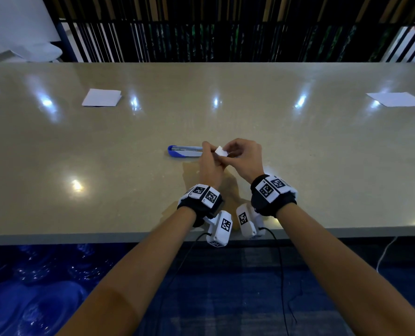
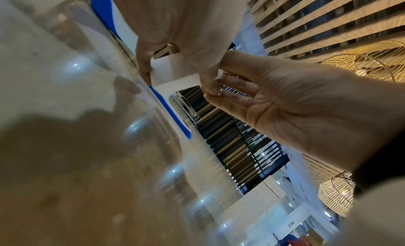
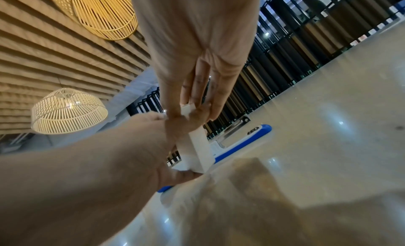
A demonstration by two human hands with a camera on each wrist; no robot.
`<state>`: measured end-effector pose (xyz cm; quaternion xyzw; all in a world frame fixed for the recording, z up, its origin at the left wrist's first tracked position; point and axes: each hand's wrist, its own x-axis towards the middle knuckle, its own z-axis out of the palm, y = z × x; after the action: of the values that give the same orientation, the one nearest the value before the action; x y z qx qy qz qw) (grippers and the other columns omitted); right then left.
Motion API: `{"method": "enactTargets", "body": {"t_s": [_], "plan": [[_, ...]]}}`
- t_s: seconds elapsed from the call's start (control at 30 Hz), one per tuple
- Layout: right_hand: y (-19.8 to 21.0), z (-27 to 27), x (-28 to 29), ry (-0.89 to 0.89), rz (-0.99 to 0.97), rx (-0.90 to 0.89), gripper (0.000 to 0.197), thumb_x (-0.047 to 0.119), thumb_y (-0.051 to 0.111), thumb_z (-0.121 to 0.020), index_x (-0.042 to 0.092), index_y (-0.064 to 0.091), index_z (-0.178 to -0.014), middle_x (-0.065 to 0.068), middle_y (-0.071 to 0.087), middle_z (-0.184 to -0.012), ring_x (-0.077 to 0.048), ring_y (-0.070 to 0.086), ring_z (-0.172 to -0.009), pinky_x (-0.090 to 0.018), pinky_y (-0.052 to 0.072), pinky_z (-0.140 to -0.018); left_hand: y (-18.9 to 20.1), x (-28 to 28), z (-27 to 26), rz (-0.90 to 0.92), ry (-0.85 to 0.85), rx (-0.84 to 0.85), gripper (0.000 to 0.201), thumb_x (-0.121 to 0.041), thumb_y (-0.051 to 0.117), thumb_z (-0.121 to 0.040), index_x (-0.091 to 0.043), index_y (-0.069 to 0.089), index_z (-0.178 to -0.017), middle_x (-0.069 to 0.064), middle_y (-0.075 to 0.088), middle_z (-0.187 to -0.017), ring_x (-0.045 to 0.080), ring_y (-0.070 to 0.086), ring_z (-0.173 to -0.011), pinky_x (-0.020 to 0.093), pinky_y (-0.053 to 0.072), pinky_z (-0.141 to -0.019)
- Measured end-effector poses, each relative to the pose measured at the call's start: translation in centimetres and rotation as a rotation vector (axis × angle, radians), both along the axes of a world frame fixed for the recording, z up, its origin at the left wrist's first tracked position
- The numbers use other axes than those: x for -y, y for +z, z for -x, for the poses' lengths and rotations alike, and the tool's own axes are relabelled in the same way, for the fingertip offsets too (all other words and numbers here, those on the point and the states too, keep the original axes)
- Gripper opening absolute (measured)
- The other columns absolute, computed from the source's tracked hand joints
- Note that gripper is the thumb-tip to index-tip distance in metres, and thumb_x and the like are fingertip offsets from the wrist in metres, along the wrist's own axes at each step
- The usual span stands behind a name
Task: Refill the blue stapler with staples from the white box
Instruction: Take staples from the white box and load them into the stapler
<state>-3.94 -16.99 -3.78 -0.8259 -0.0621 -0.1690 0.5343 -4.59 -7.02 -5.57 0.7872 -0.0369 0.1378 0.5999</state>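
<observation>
The blue stapler (image 1: 183,151) lies swung open on the beige table, its metal staple channel facing up, just left of my hands. Both hands hold the small white box (image 1: 222,151) a little above the table, beside the stapler's right end. My left hand (image 1: 212,155) pinches the box's sides between thumb and finger, which shows plainly on the box (image 2: 175,71) in the left wrist view. My right hand (image 1: 232,154) has its fingertips curled onto one end of the box (image 3: 199,149). The stapler (image 3: 241,145) lies close behind it. No staples are visible.
A folded white paper (image 1: 102,97) lies far left on the table and a white sheet (image 1: 395,99) far right. The table's front edge (image 1: 128,235) runs just under my wrists. A dark slatted screen (image 1: 225,32) stands behind the table.
</observation>
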Motion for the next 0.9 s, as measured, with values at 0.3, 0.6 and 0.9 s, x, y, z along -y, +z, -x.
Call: {"method": "enactTargets", "body": {"t_s": [0.3,0.6,0.9], "plan": [[0.8,0.1,1.0,0.092,0.088,0.003,0.028,0.008,0.083,-0.063,0.000,0.072,-0.087,-0.015,0.074,-0.085,0.007,0.063,-0.062,-0.008,0.053,-0.064,0.0,-1.3,-0.2,-0.120,-0.083,-0.077,0.026,-0.013,0.068,-0.083,-0.003,0.063,-0.107,0.014,0.070,-0.105,0.027,0.065,-0.094,0.041,0.054,-0.084],[1.1,0.5,0.4,0.124,0.200,0.042,0.030,0.016,0.084,-0.063,0.004,0.070,-0.086,-0.012,0.072,-0.085,-0.018,0.065,-0.074,-0.024,0.055,-0.070,-0.1,-1.7,-0.3,-0.378,-0.102,-0.055,0.016,-0.024,0.056,-0.089,-0.018,0.041,-0.086,0.005,0.062,-0.083,0.025,0.059,-0.071,0.037,0.049,-0.060],[1.6,-0.2,1.5,0.181,0.352,-0.056,0.036,0.020,0.086,-0.058,0.010,0.059,-0.078,-0.012,0.060,-0.090,-0.023,0.055,-0.074,-0.020,0.044,-0.059,0.0,-1.8,-0.2,-0.304,-0.276,-0.018,0.026,-0.010,0.064,-0.086,0.002,0.053,-0.105,0.019,0.060,-0.101,0.030,0.056,-0.092,0.027,0.046,-0.076]]}}
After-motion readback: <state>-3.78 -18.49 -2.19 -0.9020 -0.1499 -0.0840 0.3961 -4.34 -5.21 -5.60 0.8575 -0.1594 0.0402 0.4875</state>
